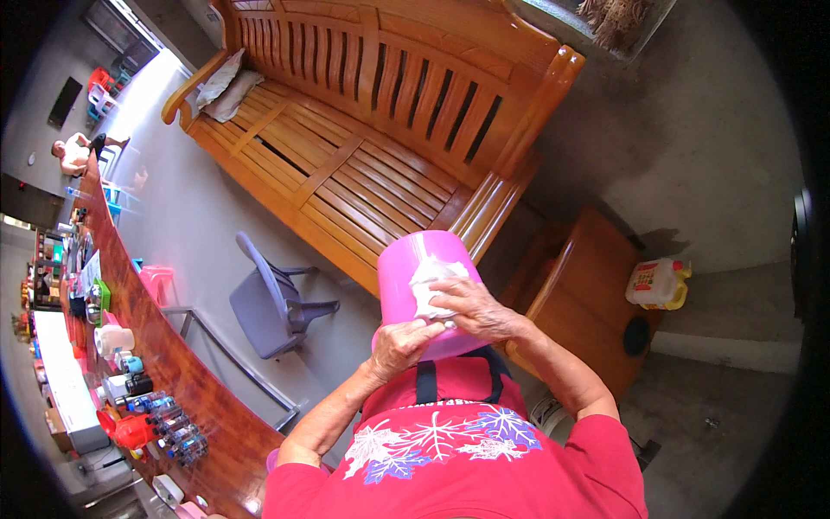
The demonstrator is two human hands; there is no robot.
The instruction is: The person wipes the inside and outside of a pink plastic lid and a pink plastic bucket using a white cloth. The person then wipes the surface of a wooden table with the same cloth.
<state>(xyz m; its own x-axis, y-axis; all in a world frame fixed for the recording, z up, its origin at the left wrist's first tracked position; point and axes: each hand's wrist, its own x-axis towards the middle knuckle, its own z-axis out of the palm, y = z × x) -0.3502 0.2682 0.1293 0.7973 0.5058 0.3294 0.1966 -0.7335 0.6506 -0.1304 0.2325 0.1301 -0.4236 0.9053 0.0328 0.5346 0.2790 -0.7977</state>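
A pink plastic bin (399, 275) rests on my lap, its far end toward the wooden bench. My right hand (475, 311) is closed over a crumpled white cloth (430, 278) and presses it on the bin's side. Lower down, my left hand (403, 348) has its fingers curled against the bin's near left part, their tips close to the cloth's lower edge. What lies under the left fingers is partly hidden.
Ahead stands a slatted wooden bench (346, 164) with crumpled cloths (229, 91) at its left end. A grey plastic chair (270, 298) is left of me, before a long reddish table (173, 355) crowded with bottles. On the right, a jug (655, 284) sits on a wooden side table (575, 298).
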